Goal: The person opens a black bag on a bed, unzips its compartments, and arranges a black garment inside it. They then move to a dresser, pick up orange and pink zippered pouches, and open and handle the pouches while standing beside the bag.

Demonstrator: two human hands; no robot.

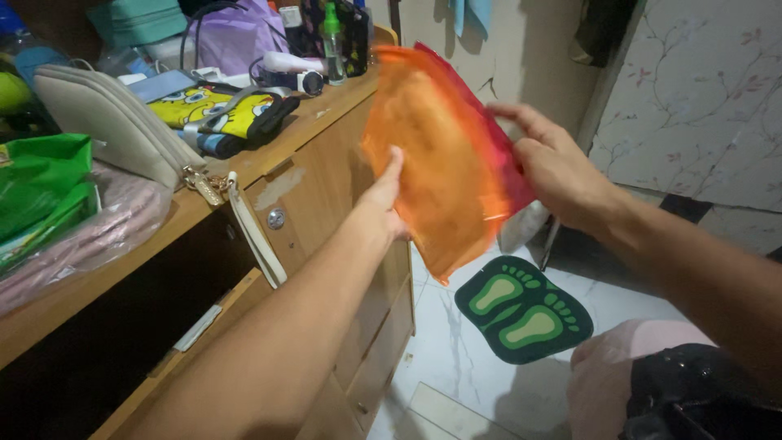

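I hold a translucent orange plastic pouch with a red-pink edge up in front of me, tilted. My left hand grips its lower left side, thumb on the front face. My right hand pinches its right edge, fingers spread behind the red strip. The pouch hangs in the air beside the wooden cabinet, over the floor.
The cabinet top carries a beige clutch with a wrist strap, a yellow cartoon pouch, a green bag, a purple bag and a spray bottle. A green footprint mat lies on the white tiled floor.
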